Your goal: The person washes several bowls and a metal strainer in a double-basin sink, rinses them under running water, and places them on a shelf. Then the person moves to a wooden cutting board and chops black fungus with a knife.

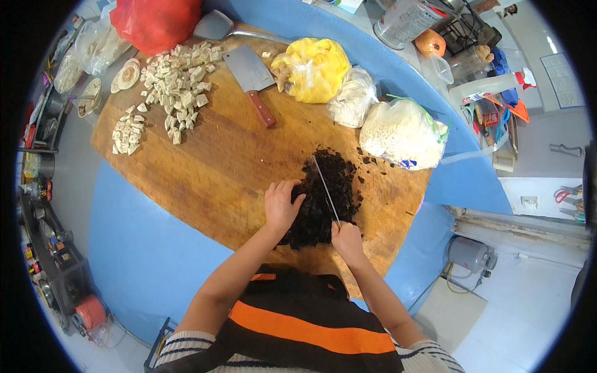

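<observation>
My right hand (347,240) grips the handle end of a knife (325,185), whose blade shows as a thin edge-on line pointing away from me. The blade stands in a heap of dark chopped food (338,175), perhaps black fungus, on a wooden cutting board (219,158). My left hand (283,203) lies at the left edge of the heap, its fingertips on the dark pieces; whether it pinches any is hidden. Beyond, a cleaver with a red wooden handle (260,108) lies flat beside a pile of pale diced pieces (175,84).
Along the board's far edge are a metal spatula (214,25), a red plastic bag (156,23), a yellow bag (315,70) and clear bags of pale food (403,135). A spray bottle (494,86) and a large can (408,23) stand at the back right.
</observation>
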Demonstrator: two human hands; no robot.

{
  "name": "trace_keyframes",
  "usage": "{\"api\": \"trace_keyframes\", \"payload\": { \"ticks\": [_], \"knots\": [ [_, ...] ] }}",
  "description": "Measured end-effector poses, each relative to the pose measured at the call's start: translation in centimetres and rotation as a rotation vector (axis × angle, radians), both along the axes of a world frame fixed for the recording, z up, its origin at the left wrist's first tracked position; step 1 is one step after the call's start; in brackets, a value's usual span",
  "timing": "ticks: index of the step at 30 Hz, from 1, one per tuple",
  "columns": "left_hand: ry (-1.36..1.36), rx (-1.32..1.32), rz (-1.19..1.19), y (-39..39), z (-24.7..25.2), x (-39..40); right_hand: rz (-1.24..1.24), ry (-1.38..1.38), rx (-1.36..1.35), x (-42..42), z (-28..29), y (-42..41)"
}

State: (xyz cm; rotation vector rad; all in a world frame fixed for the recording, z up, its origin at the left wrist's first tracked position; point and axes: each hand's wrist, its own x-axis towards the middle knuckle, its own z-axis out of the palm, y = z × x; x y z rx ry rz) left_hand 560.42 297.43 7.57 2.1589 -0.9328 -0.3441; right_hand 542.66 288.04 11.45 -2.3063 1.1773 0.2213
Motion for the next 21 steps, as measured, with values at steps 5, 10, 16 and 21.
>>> {"api": "trace_keyframes", "payload": {
  "ticks": [5,10,16,21],
  "knots": [
    [0.185,-0.061,0.007,0.7,-0.5,0.4,-0.011,-0.022,0.101,0.8,3.2,-0.5],
    [0.211,-0.108,-0.033,0.0,0.1,0.1,-0.104,-0.014,0.076,1.4,1.0,0.5],
    [0.154,-0.112,-0.047,0.3,-1.1,0.3,-0.009,0.013,0.092,0.5,2.7,0.3],
    [0.197,-0.135,-0.061,0.4,-1.1,0.7,-0.001,-0.088,0.034,0.5,0.3,0.7]
  ]
}}
